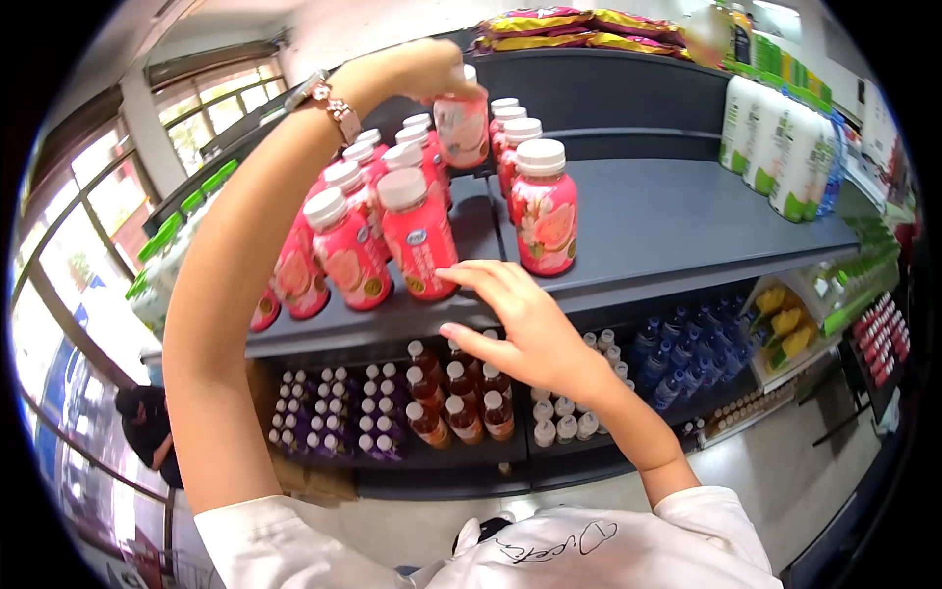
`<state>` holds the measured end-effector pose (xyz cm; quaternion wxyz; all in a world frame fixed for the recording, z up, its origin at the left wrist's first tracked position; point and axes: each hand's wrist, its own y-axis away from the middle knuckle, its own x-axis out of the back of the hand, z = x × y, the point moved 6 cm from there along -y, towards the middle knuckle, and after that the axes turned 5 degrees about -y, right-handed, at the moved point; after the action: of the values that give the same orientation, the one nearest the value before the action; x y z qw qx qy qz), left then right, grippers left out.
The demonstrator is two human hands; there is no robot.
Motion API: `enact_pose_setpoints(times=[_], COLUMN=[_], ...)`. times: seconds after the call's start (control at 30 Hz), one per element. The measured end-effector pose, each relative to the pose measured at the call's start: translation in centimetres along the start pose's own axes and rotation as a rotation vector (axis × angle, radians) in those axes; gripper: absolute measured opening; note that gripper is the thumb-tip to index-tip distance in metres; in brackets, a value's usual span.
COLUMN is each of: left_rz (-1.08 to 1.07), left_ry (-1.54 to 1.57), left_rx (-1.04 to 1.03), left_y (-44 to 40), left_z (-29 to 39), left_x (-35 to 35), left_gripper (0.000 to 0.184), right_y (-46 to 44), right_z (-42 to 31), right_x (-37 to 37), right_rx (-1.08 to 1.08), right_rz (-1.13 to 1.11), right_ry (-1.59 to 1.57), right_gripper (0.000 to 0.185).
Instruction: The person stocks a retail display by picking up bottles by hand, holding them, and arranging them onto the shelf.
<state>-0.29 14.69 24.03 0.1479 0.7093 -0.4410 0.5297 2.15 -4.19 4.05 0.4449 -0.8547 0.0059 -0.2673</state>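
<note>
My left hand reaches over the upper shelf with its fingers around the top of a pink juice bottle. That bottle hangs upright above the back of the rows, near a gap between them. My right hand is open, fingers stretched out at the shelf's front edge. Its fingertips are at the lower side of a white-capped pink bottle; whether they press on it I cannot tell. Another pink bottle stands at the front of the row to the right.
More pink bottles stand left on the dark shelf. Green-and-white bottles are at its right end. Purple, amber and blue bottles fill the shelf below. Packets lie on top. A person is far left.
</note>
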Motion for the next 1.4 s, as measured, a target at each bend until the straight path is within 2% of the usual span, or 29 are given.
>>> enact_pose_setpoints(times=[0.07, 0.1, 0.3, 0.43, 0.7, 1.03, 1.13, 1.17, 1.27, 1.4], left_rz=[-0.069, -0.079, -0.179, -0.258, -0.480, -0.359, -0.474, -0.357, -0.413, -0.336], left_ry=[0.057, 0.075, 0.057, 0.091, 0.059, 0.078, 0.009, 0.042, 0.062, 0.049], left_rx=[0.021, 0.037, 0.056, 0.064, 0.104, 0.095, 0.118, 0.075, 0.075, 0.076], left_y=[-1.5, -2.3, -5.9, -6.7, -6.8, -6.4, -6.8, -6.9, -7.3, -6.6], left_z=[-0.3, -0.6, -2.3, -2.6, -2.7, -2.5, -2.5, -2.4, -3.0, -2.5], left_x=[-1.7, -2.5, -7.0, -8.2, -10.7, -10.9, -11.2, -11.1, -11.8, -11.1], left_gripper=[0.063, 0.062, 0.064, 0.063, 0.053, 0.065, 0.062, 0.065, 0.064, 0.059], right_y=[-0.8, -1.0, -1.0, -1.1, -1.2, -1.0, -1.1, -1.1, -1.0, -1.0], right_z=[0.4, 0.3, 1.4, 1.4, 1.5, 1.7, 1.7, 1.7, 1.9, 2.0], right_x=[-0.1, -0.1, -1.0, -1.2, -1.3, -1.5, -1.4, -1.3, -1.4, -1.4], right_rx=[-0.042, 0.023, -0.060, 0.011, 0.005, 0.037, 0.045, 0.047, 0.042, 0.040], right_rz=[0.001, 0.082, 0.246, 0.340, 0.370, 0.400, 0.407, 0.410, 0.401, 0.390], right_ry=[-0.026, 0.050, 0.225, 0.297, 0.319, 0.336, 0.338, 0.339, 0.333, 0.342], right_gripper=[0.047, 0.044, 0.037, 0.030, 0.024, 0.023, 0.024, 0.024, 0.025, 0.028])
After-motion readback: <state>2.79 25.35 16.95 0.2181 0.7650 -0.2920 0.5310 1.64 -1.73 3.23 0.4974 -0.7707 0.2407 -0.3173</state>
